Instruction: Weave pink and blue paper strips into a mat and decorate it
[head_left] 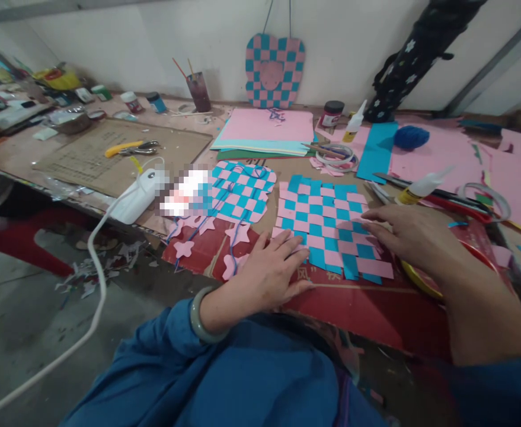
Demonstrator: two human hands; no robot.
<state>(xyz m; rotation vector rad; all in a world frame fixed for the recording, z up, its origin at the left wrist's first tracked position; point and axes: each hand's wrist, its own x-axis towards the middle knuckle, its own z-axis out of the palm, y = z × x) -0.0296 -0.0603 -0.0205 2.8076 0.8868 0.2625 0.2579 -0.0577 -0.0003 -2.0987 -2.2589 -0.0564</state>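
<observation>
A woven mat of pink and blue paper strips [320, 222] lies on the cardboard in front of me, its strip ends uneven along the edges. My left hand [269, 267] rests flat with fingers spread, the fingertips on the mat's left edge. Over at the right edge, my right hand [414, 234] has its fingers stretched out, touching or just above the strips. Neither hand grips anything. To the left is a second checkered piece [242, 190] with rounded corners and blue cords across it. Pink paper stars [239, 232] on cords lie below that piece.
Scissors [447, 201], a glue bottle [422, 188] and tape rolls lie to the right. Coloured sheets [264, 130] are stacked at the back. A checkered bag shape [275, 71] leans on the wall. Left are a white power strip [138, 193] and yellow-handled pliers [129, 147].
</observation>
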